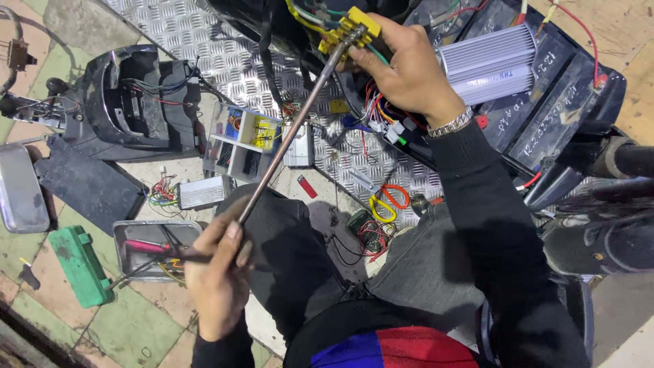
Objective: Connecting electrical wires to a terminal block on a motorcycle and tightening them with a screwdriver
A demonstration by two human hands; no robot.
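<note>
Both hands work together: the left hand [216, 272] grips a long screwdriver [289, 133], its tip at the yellow connector block [351, 28] pinched steady by the right hand [402, 65], far centre.

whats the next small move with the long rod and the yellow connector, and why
Probably press the rod's tip a little deeper into the yellow connector. The left hand grips the long rod at its lower end, its tip already meets the connector, and the right hand braces the connector from behind.

Tangled wires [381, 116] and a ribbed silver box [492, 63] crowd the yellow connector [351, 28].
</note>
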